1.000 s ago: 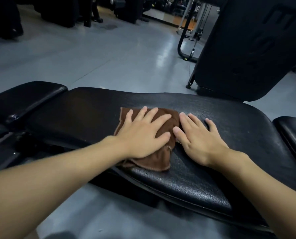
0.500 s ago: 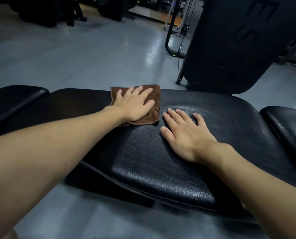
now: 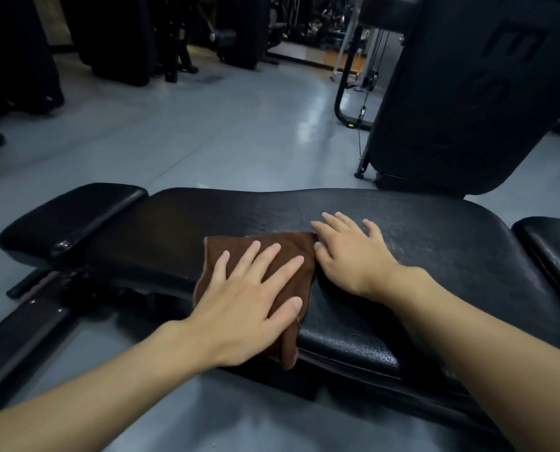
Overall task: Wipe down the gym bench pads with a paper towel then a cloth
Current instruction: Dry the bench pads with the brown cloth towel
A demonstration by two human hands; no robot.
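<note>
Brown cloth (image 3: 299,282) flat on black padded counter (image 3: 435,256), pressed by left hand (image 3: 242,308), grip wide; right hand (image 3: 350,256) just beside it, palm down, grip wide.

I am in a gym. Under my left hand (image 3: 246,308) and right hand (image 3: 350,256) runs a long black vinyl bench pad (image 3: 419,243). A smaller pad (image 3: 73,216) lies to the left of my left hand. Beyond my right hand stands a big black padded machine (image 3: 467,109), with a cable frame (image 3: 343,93) beside it. Far past my left hand, across the glossy grey floor (image 3: 206,125), more dark machines (image 3: 118,37) stand in a row.
</note>
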